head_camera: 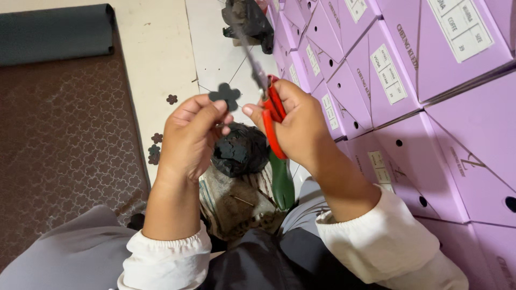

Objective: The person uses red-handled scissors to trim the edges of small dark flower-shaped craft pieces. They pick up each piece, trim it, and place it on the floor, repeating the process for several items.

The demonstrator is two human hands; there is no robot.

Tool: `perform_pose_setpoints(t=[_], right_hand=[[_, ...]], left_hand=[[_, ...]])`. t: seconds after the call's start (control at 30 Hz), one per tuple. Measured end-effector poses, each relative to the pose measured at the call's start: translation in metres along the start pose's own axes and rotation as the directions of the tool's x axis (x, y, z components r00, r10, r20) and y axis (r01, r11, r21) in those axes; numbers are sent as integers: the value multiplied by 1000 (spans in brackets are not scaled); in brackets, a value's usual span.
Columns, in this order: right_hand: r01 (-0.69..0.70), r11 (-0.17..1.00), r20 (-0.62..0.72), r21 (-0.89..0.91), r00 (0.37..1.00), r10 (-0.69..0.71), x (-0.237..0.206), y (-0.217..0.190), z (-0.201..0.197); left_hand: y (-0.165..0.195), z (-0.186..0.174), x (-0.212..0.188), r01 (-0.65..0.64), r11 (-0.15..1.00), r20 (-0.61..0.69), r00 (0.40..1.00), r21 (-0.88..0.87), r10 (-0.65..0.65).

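Fingers [215,110] of my left hand [191,139] pinched a black flower cutout [224,95]; my right hand [295,126] gripped red scissors [271,115]. Three finished cutouts [155,150] lay on the floor [156,53], with more likely left.

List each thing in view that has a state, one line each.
Left hand: pinching the black flower cutout.
Right hand: gripping the red-handled scissors, blades shut, pointing away.
Black plastic bag: bunched, on the lap.
Purple boxes: closed, stacked.
Dark mat roll: rolled up.
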State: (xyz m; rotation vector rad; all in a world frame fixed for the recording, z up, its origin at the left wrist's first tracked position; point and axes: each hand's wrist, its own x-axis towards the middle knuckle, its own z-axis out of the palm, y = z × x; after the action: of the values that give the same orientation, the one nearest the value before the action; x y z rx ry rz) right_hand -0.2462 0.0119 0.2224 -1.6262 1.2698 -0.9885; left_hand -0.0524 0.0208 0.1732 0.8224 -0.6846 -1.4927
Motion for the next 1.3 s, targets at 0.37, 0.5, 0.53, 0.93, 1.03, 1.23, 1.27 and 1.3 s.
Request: perform_pose_setpoints(t=[0.37, 0.5, 0.53, 0.93, 1.03, 1.23, 1.27, 1.3], right_hand=[[443, 660, 66, -607, 855, -514, -2, 2, 6], [469, 612, 72, -637, 826, -559, -2, 4, 5], [477, 592, 76, -649, 816, -573, -2, 4, 5], [466, 543, 67, -699, 798, -599, 1, 3, 8], [482, 567, 74, -668, 801, -594, -2, 2, 9], [462, 577, 53, -673, 809, -586, -3, 1, 17], [460, 583, 42, -670, 808, -588, -3, 1, 18], [457, 589, 31, -666, 807, -590, -3, 2, 18]], left_hand=[[6, -10, 9, -70, 996, -189, 980, -61, 57], [6, -12, 10, -49, 993, -163, 986, -104, 32], [6, -12, 9, -39, 993, -157, 987, -113, 21], [10, -13, 4, -21, 997, -110, 994, -77, 12], [10, -12, 3, -42, 995, -116, 993, -89, 32], [11, -14, 3, -63, 994, -123, 991, -86, 52], [12, -14, 2, -67, 995, -127, 990, -78, 57], [12, -14, 2, -72, 995, -131, 989, -69, 63]])
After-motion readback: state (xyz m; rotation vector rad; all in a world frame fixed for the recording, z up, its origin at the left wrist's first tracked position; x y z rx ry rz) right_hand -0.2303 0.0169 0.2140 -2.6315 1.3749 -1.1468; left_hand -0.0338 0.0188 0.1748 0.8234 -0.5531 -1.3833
